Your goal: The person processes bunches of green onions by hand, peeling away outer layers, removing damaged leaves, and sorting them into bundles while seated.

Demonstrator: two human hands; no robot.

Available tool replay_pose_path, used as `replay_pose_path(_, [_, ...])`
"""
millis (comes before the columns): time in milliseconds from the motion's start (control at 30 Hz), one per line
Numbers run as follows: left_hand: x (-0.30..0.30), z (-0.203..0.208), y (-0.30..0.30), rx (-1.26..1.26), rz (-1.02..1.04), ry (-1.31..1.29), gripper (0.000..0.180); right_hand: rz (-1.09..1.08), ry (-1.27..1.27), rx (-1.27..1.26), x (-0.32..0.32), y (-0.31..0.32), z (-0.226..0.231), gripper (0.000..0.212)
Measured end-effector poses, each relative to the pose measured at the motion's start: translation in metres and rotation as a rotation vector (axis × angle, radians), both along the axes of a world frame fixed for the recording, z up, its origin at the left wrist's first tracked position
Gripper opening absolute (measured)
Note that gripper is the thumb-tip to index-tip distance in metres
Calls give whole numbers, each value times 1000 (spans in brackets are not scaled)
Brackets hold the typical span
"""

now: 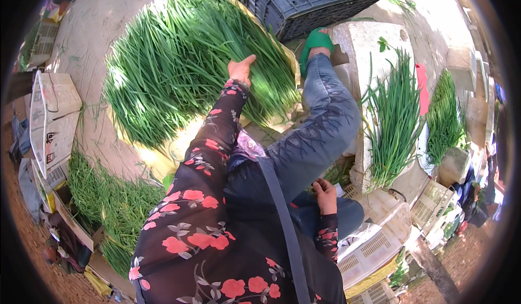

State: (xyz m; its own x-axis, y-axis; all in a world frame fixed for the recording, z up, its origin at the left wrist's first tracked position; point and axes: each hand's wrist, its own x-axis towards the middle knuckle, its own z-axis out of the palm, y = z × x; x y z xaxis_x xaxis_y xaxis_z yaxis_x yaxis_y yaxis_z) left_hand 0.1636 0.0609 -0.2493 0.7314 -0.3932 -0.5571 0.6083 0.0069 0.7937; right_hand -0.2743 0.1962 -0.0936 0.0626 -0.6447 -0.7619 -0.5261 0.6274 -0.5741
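Note:
A wide, thick heap of green chives (pixel 168 59) lies on yellow sheeting (pixel 176 146) in front of me on the left. My left hand (pixel 241 70) reaches into its right part, thumb stretched out and fingers curled down among the blades; the leaves partly hide its grip. By my right thigh, my right hand (pixel 325 195) is closed, its fingertips drawn together. Whatever it may hold is too small to make out. A smaller bunch of chives (pixel 395 119) rests on a white foam board (pixel 362 49) to the right of my bent leg.
A black plastic crate (pixel 309 5) stands at the far side, beside my green-shod foot (pixel 316 46). Another green bunch (pixel 445 122) lies far right. Loose green stalks (pixel 111 195) pile up at lower left near a white foam box (pixel 57 116). Pale crates (pixel 374 249) stand at lower right.

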Motion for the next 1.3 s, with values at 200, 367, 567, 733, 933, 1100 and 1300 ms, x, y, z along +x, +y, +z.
replay_pose_path(200, [-14, 6, -34, 284, 17, -49, 57, 258, 100, -97, 10, -15, -12, 24])
replay_pose_path(367, [-6, -13, -47, 110, 90, 45, 50, 449, 258, -337, 23, -23, -21, 26])
replay_pose_path(567, [-8, -13, -25, 276, 58, -98, 37, 519, 380, -408, 41, -17, -5, 21])
replay_pose_path(733, [-29, 38, 23, 252, -112, 221, 28, 501, 350, -256, 53, -15, 24, 17])
replay_pose_path(933, [-26, 84, 31, -144, -306, -193, 5, -52, -658, 62, 25, -45, 56, 41])
replay_pose_path(1100, [-72, 240, -33, -397, -408, -534, 23, 275, 243, -408, -10, -37, 2, 33])
replay_pose_path(1300, [-192, 277, -66, -509, -952, -107, 20, -145, 496, -918, -81, -51, 36, 26])
